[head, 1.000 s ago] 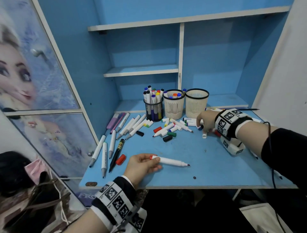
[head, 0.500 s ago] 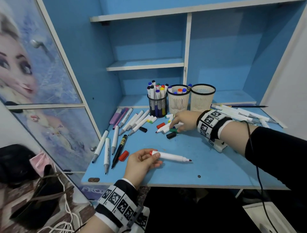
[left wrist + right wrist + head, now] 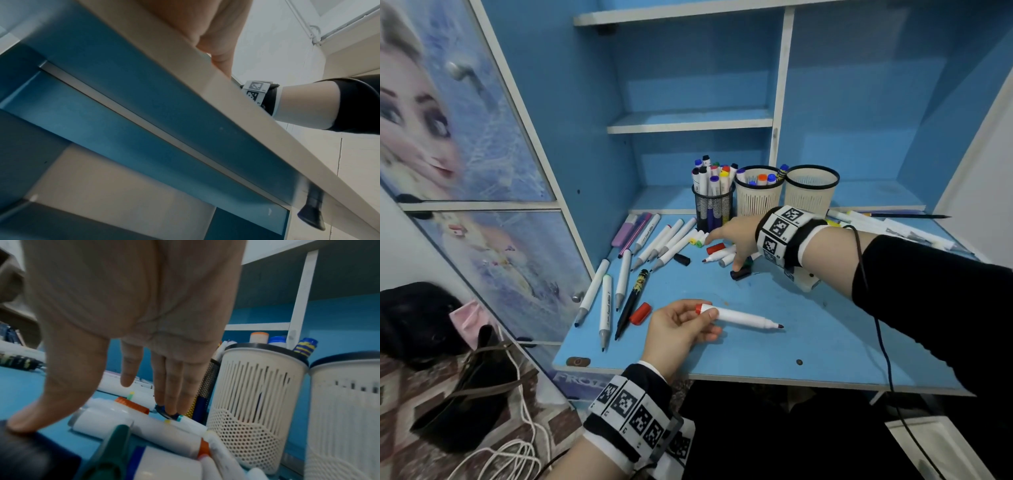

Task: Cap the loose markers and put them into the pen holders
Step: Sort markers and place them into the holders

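On the blue desk [image 3: 808,339], the left hand [image 3: 678,329] pinches an uncapped white marker [image 3: 743,318] by its red end, tip pointing right. Further right, the right hand [image 3: 736,236], fingers straight and spread, reaches over loose markers [image 3: 722,255] and caps beside the pen holders [image 3: 758,197], its thumb on a dark cap [image 3: 739,273].

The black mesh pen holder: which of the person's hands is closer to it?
Right. The right hand reaches just in front of the mesh holder; the left hand holds a marker near the desk's front edge.
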The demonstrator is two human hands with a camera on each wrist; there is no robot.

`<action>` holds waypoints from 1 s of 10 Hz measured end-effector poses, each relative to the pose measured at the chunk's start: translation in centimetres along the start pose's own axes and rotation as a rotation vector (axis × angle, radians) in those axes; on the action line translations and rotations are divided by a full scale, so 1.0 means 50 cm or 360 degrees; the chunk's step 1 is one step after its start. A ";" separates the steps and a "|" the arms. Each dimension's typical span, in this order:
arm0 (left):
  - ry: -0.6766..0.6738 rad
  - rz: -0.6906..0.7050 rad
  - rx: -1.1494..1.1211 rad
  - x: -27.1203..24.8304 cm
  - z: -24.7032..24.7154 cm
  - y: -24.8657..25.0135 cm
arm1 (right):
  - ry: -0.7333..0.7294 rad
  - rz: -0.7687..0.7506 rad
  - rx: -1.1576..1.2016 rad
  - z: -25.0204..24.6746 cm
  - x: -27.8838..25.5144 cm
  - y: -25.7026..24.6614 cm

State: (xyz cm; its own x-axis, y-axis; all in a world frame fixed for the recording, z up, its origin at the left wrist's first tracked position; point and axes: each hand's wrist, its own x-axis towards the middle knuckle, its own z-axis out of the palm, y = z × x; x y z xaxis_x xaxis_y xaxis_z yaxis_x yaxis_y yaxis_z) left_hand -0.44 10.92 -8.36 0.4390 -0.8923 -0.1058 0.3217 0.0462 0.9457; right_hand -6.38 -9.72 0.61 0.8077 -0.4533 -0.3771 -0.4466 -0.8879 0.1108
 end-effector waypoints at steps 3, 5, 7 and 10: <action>0.0006 0.0015 0.0002 -0.002 0.003 -0.001 | -0.0044 -0.0024 -0.0011 -0.003 0.033 -0.010; -0.0008 0.0002 -0.0004 -0.003 0.003 0.002 | 0.0001 -0.0055 -0.0118 0.007 0.049 -0.021; -0.0001 -0.0013 -0.0006 -0.002 0.003 0.002 | 0.0182 -0.0042 -0.0005 0.008 0.045 -0.014; 0.0020 0.0010 0.0036 -0.002 0.002 0.000 | 0.0614 0.0082 0.0509 0.011 0.011 0.017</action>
State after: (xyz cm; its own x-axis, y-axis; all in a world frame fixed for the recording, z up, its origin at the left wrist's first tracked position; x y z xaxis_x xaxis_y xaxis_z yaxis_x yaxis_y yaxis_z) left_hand -0.60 10.97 -8.34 0.4514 -0.8863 -0.1035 0.2998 0.0414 0.9531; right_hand -6.55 -10.69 0.02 0.8381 -0.5455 -0.0043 -0.5363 -0.8225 -0.1896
